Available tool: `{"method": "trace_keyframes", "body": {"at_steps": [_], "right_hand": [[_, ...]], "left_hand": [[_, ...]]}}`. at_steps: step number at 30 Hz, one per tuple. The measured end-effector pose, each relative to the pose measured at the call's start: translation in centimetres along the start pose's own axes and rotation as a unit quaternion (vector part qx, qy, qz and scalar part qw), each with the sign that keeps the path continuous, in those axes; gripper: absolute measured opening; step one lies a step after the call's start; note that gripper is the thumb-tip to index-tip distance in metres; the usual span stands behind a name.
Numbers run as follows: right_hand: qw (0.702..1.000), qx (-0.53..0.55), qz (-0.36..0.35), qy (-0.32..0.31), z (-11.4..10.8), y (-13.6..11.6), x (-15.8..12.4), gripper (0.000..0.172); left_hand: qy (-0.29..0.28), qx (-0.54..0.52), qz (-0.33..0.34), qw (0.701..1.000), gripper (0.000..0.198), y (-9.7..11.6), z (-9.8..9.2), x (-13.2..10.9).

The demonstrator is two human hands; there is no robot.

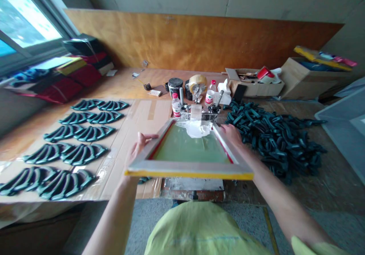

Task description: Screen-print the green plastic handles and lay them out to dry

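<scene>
A screen printing frame (188,168) with pale green mesh and a yellow front edge is in front of me, raised and tilted above the work board (196,184). My left hand (139,145) grips its left side, fingers partly hidden behind the rail. On the opposite rail, my right hand (231,134) is closed at the far right corner. White paste or film (199,129) covers the far end of the mesh, next to the metal clamp (209,114) that joins the frame at the back. Under the frame's near left corner, a small dark green part (144,180) shows.
Rows of fanned dark green curved parts (95,133) lie on cardboard (122,148) at left. A heap of similar parts (273,137) is at right, near a grey bin (342,114). Bottles (210,93), a tape roll (197,83), black jars (175,83) and boxes (256,87) stand behind.
</scene>
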State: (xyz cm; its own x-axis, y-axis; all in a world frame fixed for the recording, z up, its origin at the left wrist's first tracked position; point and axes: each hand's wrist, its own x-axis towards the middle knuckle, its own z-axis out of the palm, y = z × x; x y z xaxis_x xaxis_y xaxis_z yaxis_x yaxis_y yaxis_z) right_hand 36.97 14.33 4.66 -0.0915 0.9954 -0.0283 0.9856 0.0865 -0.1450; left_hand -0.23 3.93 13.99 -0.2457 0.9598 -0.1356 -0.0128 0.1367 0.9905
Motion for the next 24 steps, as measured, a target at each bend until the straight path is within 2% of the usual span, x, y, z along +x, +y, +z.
{"method": "trace_keyframes", "body": {"at_steps": [2,5,7,10,12,15,20,22,24], "right_hand": [[0.997,0.036,0.007,0.067,-1.5,-0.4,0.8,0.043],[0.977,0.096,-0.096,0.164,-2.8,-4.0,2.2,0.049],[0.968,0.085,-0.174,0.158,-3.0,-7.0,3.2,0.057],[0.973,0.026,-0.21,0.091,-2.8,-10.2,4.4,0.041],[0.98,-0.01,-0.195,0.035,-2.4,-11.1,4.6,0.027],[0.983,-0.034,-0.182,-0.018,-1.5,-11.0,3.6,0.021],[0.949,0.006,-0.314,-0.03,-0.7,-8.7,-1.1,0.023],[0.93,0.012,-0.365,-0.042,-1.3,-7.6,-2.5,0.026],[0.913,0.012,-0.403,-0.058,-2.2,-6.9,-2.7,0.025]], "left_hand": [[-0.044,0.025,-0.086,0.995,0.058,-2.7,-0.9,-1.6],[-0.076,0.018,-0.153,0.985,0.077,-7.1,-1.0,-2.9],[-0.064,0.02,-0.158,0.985,0.088,-9.8,-0.7,-3.0],[-0.058,0.032,-0.149,0.987,0.084,-12.4,-0.4,-2.5],[-0.062,0.021,-0.154,0.986,0.081,-13.3,-0.4,-2.3],[-0.063,-0.001,-0.163,0.985,0.075,-13.6,-0.6,-2.2],[-0.055,-0.005,-0.171,0.984,0.069,-13.8,-0.5,-2.4],[-0.046,0.009,-0.169,0.984,0.07,-13.8,-0.5,-2.4],[-0.039,0.025,-0.162,0.986,0.07,-13.9,-0.5,-2.4]]}}
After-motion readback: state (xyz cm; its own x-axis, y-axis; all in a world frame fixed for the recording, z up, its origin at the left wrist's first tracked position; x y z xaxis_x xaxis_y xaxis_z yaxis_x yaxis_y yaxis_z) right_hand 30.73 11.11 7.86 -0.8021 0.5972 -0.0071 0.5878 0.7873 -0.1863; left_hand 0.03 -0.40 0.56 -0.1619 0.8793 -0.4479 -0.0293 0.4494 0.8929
